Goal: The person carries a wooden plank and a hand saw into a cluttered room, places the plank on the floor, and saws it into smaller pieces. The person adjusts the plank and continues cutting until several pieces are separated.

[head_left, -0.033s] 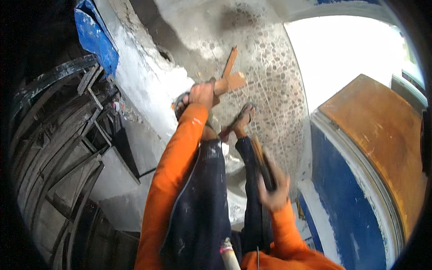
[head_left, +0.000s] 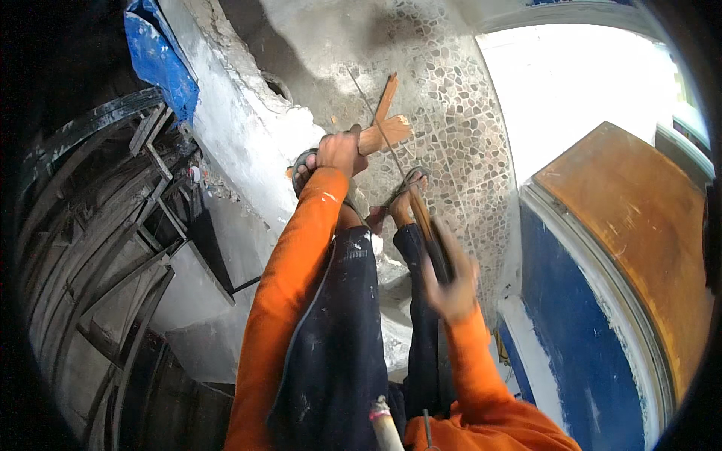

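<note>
My left hand point(head_left: 340, 152) is closed around a wooden board point(head_left: 389, 135), pressing it down beside my left foot point(head_left: 304, 169). Its broken-looking, pale end sticks out to the right. My right hand point(head_left: 451, 282), blurred by motion, grips the dark and brown handle of a handsaw point(head_left: 432, 239). The saw's thin blade shows almost edge-on, running forward and left across the board near my hand. A narrow wood offcut point(head_left: 386, 98) lies just beyond the board. My right foot point(head_left: 410, 192), in a sandal, stands on the floor next to the blade.
A broken white wall edge point(head_left: 259, 143) with a blue sheet point(head_left: 162, 64) runs along the left. Dark metal frames point(head_left: 162, 169) and grey panels pile up at far left. Blue and brown panels point(head_left: 624, 233) stand at right. A cigarette-like stick point(head_left: 385, 427) shows at the lower edge.
My right hand has shifted slightly forward and left with the saw, and the blade line now shows over the board. My left hand stays on the board.
</note>
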`<state>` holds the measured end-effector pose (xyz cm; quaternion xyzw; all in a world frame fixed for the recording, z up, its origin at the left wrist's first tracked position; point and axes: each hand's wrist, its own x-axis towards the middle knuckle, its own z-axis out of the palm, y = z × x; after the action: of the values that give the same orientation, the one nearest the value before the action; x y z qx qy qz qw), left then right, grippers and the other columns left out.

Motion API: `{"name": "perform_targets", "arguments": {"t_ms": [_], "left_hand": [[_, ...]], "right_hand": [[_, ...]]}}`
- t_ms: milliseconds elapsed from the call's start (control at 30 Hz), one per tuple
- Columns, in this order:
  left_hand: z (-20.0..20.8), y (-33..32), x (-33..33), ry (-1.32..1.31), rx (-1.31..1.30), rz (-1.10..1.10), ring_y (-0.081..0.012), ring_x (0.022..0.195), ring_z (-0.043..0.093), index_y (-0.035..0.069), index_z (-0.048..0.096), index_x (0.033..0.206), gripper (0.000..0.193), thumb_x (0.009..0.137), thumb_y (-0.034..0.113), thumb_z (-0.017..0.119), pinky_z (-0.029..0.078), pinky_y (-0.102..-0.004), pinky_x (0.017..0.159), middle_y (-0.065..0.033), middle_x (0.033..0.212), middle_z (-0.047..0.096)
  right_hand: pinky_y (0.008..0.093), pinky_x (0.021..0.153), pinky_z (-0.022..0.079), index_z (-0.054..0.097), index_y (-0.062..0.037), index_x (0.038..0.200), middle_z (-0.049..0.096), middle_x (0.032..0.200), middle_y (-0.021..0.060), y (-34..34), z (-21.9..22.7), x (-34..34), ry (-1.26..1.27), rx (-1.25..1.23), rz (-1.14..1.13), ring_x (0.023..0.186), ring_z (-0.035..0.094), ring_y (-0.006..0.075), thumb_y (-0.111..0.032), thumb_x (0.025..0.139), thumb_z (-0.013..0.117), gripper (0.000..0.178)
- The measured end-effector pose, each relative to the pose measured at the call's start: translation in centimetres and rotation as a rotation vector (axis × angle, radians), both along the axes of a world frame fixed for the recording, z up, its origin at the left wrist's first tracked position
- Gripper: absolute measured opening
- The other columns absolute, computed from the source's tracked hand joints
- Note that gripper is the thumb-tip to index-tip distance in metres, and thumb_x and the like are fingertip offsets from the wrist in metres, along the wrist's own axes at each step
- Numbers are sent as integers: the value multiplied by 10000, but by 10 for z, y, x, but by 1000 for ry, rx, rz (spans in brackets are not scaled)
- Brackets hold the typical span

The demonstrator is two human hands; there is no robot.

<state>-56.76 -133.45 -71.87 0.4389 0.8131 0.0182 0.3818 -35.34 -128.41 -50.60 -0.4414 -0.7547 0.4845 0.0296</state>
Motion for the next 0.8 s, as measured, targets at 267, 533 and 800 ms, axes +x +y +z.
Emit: {"name": "perform_targets", "arguments": {"t_ms": [267, 533, 800], "left_hand": [[-9, 1, -12, 6, 103, 6, -381, 794, 693, 37, 607, 954, 308, 670, 98, 707, 544, -458, 748, -198, 804, 697], [-9, 14, -9, 13, 90, -9, -379, 789, 698, 28, 598, 970, 339, 665, 124, 711, 543, -465, 750, -194, 792, 698], [-7, 19, -8, 7, 119, -1, -388, 800, 694, 20, 600, 970, 341, 654, 104, 699, 546, -463, 752, -211, 807, 695]], "right_hand": [[337, 978, 488, 545, 27, 1336, 644, 1226, 253, -22, 45, 33, -70, -111, -50, 1161, 629, 338, -3, 808, 574, 530], [345, 820, 552, 531, 14, 1345, 695, 1048, 257, 12, -36, -25, 44, -63, -125, 928, 723, 285, -44, 848, 646, 514], [384, 847, 533, 577, -26, 1314, 651, 1137, 277, 17, -52, -18, -5, 27, -59, 1029, 683, 341, -75, 840, 634, 479]]}}
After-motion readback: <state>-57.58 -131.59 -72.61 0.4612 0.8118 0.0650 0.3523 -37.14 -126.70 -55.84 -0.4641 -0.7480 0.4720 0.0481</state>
